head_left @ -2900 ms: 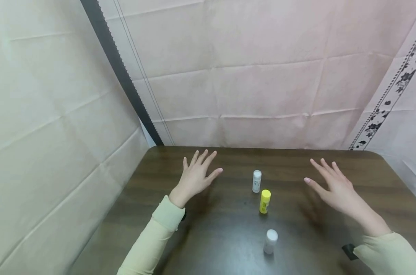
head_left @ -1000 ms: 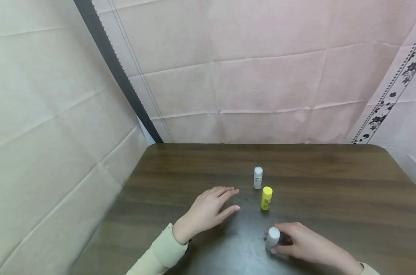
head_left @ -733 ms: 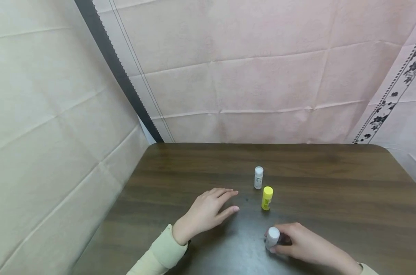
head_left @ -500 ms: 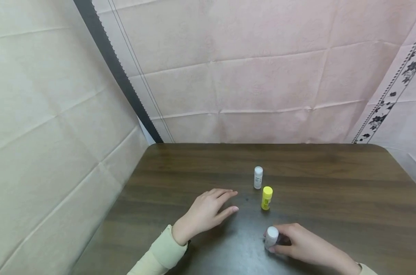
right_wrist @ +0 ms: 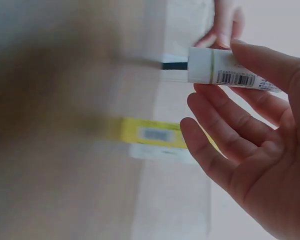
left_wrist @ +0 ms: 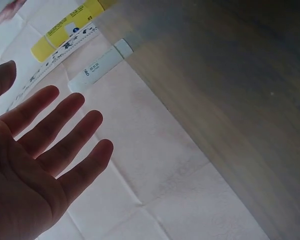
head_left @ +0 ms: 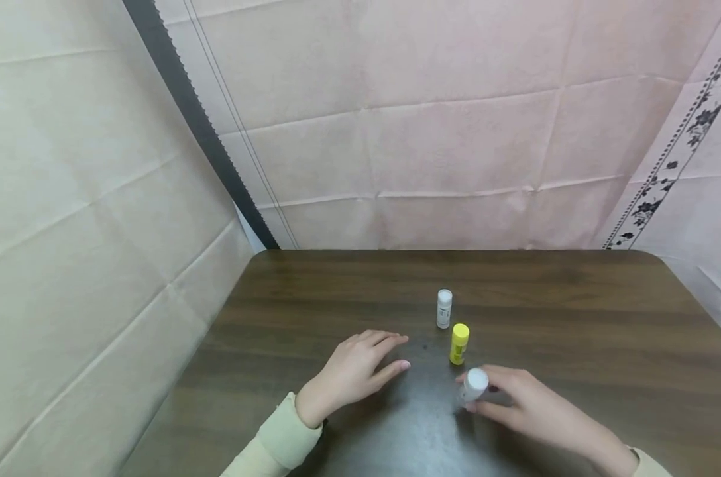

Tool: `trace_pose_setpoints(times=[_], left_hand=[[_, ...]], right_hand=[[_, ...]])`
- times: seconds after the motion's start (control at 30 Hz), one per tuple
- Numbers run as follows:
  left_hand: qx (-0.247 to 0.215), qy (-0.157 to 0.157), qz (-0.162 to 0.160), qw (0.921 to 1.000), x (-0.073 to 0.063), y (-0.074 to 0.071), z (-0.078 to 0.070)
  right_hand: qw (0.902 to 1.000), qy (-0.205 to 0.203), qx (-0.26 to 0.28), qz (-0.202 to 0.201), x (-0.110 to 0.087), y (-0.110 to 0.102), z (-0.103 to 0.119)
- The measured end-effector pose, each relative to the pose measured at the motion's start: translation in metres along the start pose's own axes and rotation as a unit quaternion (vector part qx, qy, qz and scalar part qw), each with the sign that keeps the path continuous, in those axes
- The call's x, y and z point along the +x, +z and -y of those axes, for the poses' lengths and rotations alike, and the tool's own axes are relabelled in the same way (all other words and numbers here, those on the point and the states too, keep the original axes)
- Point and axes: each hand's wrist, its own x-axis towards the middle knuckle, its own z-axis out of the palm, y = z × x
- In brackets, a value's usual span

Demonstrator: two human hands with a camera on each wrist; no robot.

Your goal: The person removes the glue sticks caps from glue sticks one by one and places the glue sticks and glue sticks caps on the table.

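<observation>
My right hand (head_left: 533, 404) pinches a white glue stick (head_left: 475, 385) between thumb and fingers, its shadow lying apart below it on the table. In the right wrist view a barcode shows on this glue stick (right_wrist: 230, 70). A yellow glue stick (head_left: 458, 344) stands upright just beyond the held one. Behind that, a second white glue stick (head_left: 444, 309) stands upright. To the left, my left hand (head_left: 351, 371) hovers low over the table, fingers extended toward the standing glue sticks and holding nothing; the left wrist view shows its bare palm (left_wrist: 25, 195).
The dark wooden table (head_left: 336, 285) has rounded far corners. Pale creased cloth (head_left: 456, 146) hangs behind it, and more cloth (head_left: 86, 232) rises along its left side. A floral border (head_left: 647, 205) runs down the cloth at the right.
My right hand came in from the right, took hold of the near white glue stick and has just raised it off the table. My left hand earlier came lower and nearer, then stayed nearly still.
</observation>
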Motion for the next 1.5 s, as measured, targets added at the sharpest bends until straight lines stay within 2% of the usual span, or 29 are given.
trace_pose_setpoints(times=[0.2,0.4,0.73,0.93,1.1,1.23,1.5], left_hand=[[0.002,0.002,0.0,1.0,0.002,-0.001,0.0],[0.004,0.0,-0.001,1.0,0.001,-0.001,0.001],[0.006,0.008,-0.006,0.9999,0.002,-0.002,0.006],[0.015,0.02,-0.027,0.9993,0.003,-0.009,0.016],[0.017,0.011,-0.04,0.999,0.007,-0.024,0.028],[0.024,0.014,-0.048,0.9984,0.015,-0.043,0.036],[0.054,0.03,-0.07,0.9956,0.039,-0.095,0.045]], right_hand=[[0.9985,-0.018,-0.037,-0.035,0.016,-0.027,0.015],[0.9965,0.008,-0.057,-0.06,0.024,-0.047,0.025],[0.9945,0.033,-0.075,-0.065,0.026,-0.056,0.026],[0.9942,0.045,-0.072,-0.067,0.027,-0.06,0.026],[0.9958,0.05,-0.045,-0.063,0.027,-0.063,0.024],[0.9944,0.069,-0.052,-0.061,0.026,-0.063,0.025],[0.9948,0.088,-0.029,-0.042,0.028,-0.062,0.025]])
